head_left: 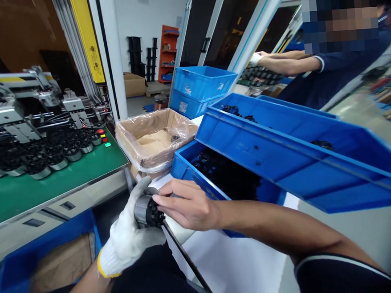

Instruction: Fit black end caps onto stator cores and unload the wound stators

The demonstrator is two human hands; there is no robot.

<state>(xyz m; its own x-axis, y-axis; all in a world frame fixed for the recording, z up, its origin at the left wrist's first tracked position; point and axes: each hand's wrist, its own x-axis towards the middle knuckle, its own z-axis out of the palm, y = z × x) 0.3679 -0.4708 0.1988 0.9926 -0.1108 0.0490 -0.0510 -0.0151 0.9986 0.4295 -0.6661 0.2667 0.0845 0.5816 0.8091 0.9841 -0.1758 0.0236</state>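
In a white knit glove with a yellow cuff, my left hand is closed around a motor stator, a grey metal cylinder with a black toothed plastic piece on its end. My bare right hand reaches in from the right. Its thumb and fingers are pressed against the black end of the stator; whether they pinch a separate part is hidden. Both hands are above the near corner of the white work surface. Behind my right hand, a blue crate holds many black plastic parts.
A cardboard box lined with clear plastic stands ahead. A larger tilted blue bin overhangs the right side. Left is a machine with a green bench bearing several stators. A co-worker works at the far right.
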